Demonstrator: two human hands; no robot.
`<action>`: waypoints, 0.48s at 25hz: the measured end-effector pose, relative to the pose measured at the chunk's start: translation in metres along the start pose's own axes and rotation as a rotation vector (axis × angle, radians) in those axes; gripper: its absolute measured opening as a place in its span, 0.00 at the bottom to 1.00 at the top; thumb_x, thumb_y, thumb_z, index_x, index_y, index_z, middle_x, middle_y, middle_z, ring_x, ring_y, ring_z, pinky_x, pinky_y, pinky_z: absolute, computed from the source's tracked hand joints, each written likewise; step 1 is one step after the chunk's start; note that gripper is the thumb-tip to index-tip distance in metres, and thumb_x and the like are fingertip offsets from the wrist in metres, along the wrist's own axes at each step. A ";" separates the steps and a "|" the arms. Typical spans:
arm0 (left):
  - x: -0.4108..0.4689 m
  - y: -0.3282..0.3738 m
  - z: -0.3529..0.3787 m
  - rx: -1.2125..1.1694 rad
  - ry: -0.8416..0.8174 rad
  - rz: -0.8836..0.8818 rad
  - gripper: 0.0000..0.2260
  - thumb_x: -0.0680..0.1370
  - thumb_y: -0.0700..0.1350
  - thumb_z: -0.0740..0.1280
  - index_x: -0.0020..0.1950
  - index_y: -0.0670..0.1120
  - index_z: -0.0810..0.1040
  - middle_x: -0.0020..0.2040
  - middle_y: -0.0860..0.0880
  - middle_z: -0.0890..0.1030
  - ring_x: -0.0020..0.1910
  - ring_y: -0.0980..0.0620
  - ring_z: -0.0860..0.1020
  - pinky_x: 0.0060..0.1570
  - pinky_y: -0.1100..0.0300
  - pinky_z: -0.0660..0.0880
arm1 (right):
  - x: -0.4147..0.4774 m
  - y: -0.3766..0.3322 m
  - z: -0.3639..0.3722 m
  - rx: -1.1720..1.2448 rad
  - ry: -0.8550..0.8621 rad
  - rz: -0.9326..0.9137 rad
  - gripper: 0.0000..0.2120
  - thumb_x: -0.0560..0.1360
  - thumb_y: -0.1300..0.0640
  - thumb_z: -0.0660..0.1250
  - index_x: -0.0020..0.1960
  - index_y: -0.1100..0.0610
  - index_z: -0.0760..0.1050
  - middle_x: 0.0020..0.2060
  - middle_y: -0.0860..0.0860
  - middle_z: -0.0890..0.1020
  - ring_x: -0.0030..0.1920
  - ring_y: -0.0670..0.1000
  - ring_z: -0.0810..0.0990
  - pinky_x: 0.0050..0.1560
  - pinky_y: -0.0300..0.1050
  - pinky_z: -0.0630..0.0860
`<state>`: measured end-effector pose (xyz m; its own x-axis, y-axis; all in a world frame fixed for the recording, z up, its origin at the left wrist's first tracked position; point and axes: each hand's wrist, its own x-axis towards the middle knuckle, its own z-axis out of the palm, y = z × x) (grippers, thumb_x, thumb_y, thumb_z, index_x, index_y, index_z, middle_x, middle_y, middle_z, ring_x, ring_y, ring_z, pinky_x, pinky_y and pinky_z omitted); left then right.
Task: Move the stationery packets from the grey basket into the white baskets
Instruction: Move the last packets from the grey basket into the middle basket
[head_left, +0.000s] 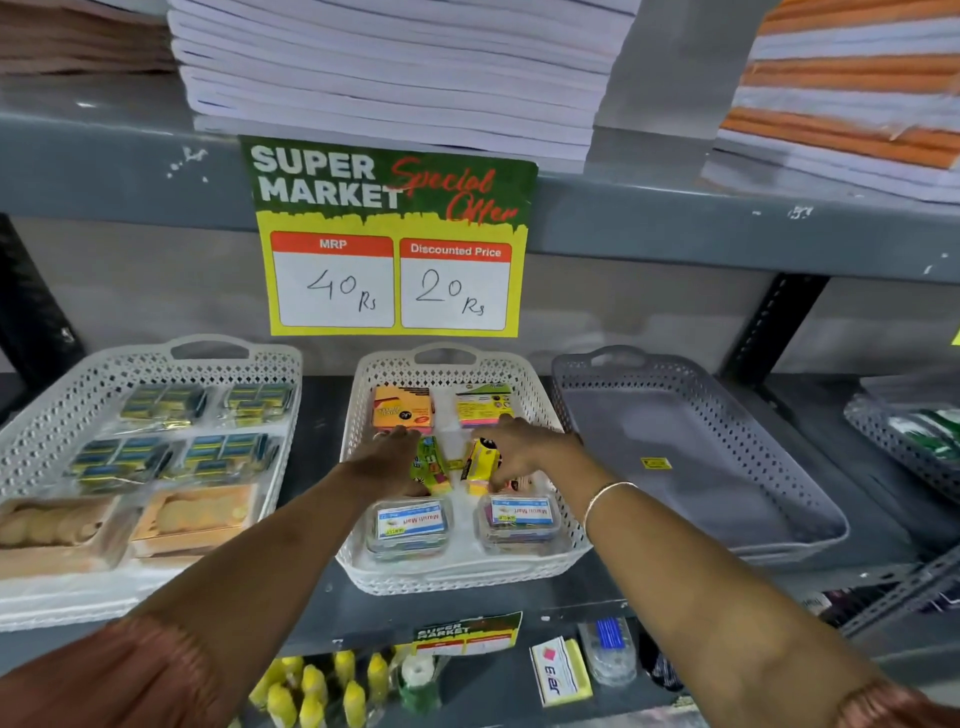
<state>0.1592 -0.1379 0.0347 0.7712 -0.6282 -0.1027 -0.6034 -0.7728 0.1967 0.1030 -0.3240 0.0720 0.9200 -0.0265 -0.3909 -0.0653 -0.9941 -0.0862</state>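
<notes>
Both my hands are inside the middle white basket (524, 384) on the shelf. My left hand (387, 457) rests on a green packet (430, 460) that stands on edge. My right hand (519, 447) grips a yellow packet (480, 460), also on edge. Behind them lie an orange packet (402, 408) and a yellow-green one (483, 402). Two clear boxes with blue labels (408, 527) (519, 522) sit at the basket's front. The grey basket (691, 452) to the right holds only a small yellow sticker. The left white basket (156, 364) holds several wrapped packets.
A price sign (392, 239) hangs from the upper shelf edge, under stacks of paper (395, 67). Another grey basket (909, 431) sits at far right. The shelf below carries yellow bottles (317, 691), an eraser pack (561, 670) and a small sign.
</notes>
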 end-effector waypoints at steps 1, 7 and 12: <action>0.002 -0.002 0.001 -0.005 -0.008 -0.005 0.33 0.69 0.53 0.73 0.67 0.42 0.64 0.65 0.42 0.72 0.62 0.43 0.71 0.61 0.49 0.70 | -0.002 -0.001 -0.001 -0.017 0.022 0.032 0.40 0.69 0.49 0.73 0.75 0.48 0.57 0.69 0.58 0.65 0.69 0.60 0.67 0.66 0.55 0.70; 0.006 -0.004 0.002 0.018 -0.024 0.008 0.33 0.69 0.52 0.73 0.68 0.43 0.63 0.66 0.44 0.72 0.64 0.43 0.70 0.61 0.47 0.68 | -0.005 -0.015 -0.003 -0.103 0.054 0.254 0.39 0.71 0.36 0.65 0.74 0.56 0.61 0.70 0.57 0.68 0.69 0.59 0.70 0.64 0.52 0.70; 0.005 -0.005 0.002 0.028 -0.027 0.017 0.32 0.69 0.50 0.73 0.68 0.44 0.63 0.66 0.44 0.72 0.65 0.42 0.69 0.63 0.47 0.67 | -0.003 -0.020 0.000 -0.086 0.011 0.369 0.44 0.69 0.29 0.60 0.74 0.58 0.62 0.70 0.57 0.69 0.69 0.59 0.70 0.65 0.51 0.70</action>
<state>0.1661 -0.1373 0.0315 0.7551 -0.6434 -0.1258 -0.6223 -0.7638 0.1712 0.1013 -0.3045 0.0755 0.8447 -0.3854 -0.3715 -0.3611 -0.9225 0.1361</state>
